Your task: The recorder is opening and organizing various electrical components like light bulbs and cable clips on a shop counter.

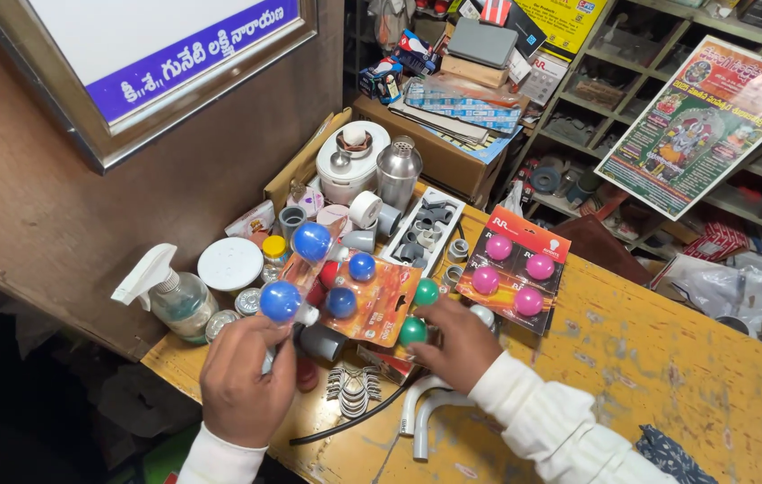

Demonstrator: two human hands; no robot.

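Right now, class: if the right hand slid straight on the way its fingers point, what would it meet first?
The right hand points up-left; it would likely first meet the green bulb at its fingertips, though depth is unclear.

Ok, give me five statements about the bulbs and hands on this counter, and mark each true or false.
1. The left hand holds a blue bulb. True.
2. The card at the right holds four green bulbs. False: the four bulbs on that orange card are pink.
3. The right hand rests beside a green bulb. True.
4. The spray bottle lies at the right end of the yellow counter. False: it stands at the left end, by the wooden wall.
5. Both sleeves are black. False: both sleeves are white.
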